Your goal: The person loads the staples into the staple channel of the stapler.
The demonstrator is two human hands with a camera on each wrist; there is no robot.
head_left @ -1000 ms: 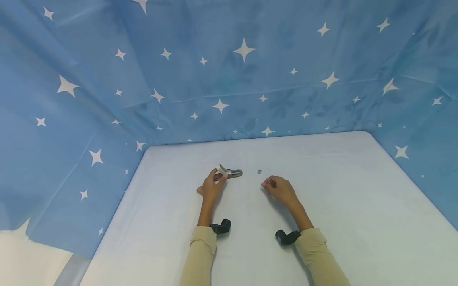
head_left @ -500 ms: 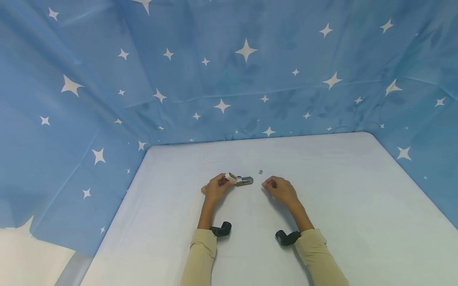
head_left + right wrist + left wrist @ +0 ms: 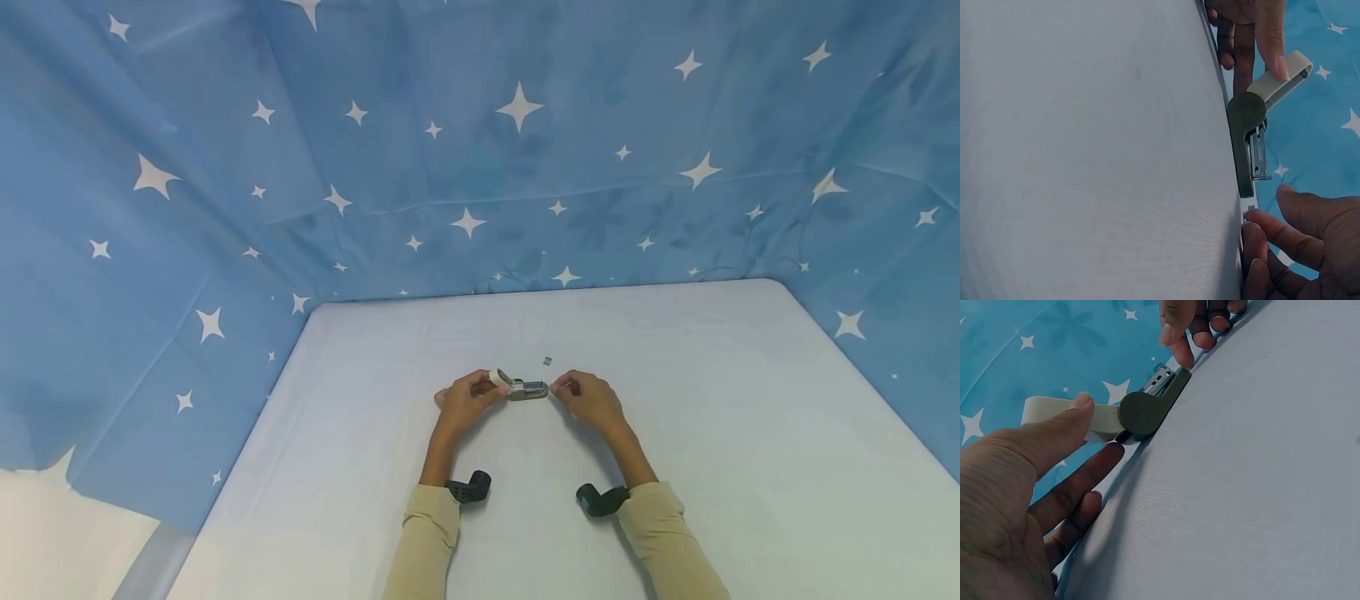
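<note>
A stapler with a cream top and an olive-green base (image 3: 1238, 150) stands opened on the table, its metal staple channel (image 3: 1259, 153) bare. In the head view my left hand (image 3: 463, 406) pinches the raised cream top (image 3: 1107, 419) between thumb and fingers. Close to the far end of the base is my right hand (image 3: 592, 400), its fingers loosely bent and holding nothing. The right wrist view shows a narrow gap between its index fingertip and the base. A small grey piece (image 3: 547, 361), perhaps a block of staples, lies just beyond the stapler's end.
The white table (image 3: 675, 350) runs back to a blue curtain (image 3: 390, 167) with white stars, which also hangs along both sides. Black wrist cameras (image 3: 471, 487) are strapped to both forearms.
My left hand has moved the opened stapler right and a little nearer, bringing its end up to my right hand. The right hand and the small grey piece have hardly moved.
</note>
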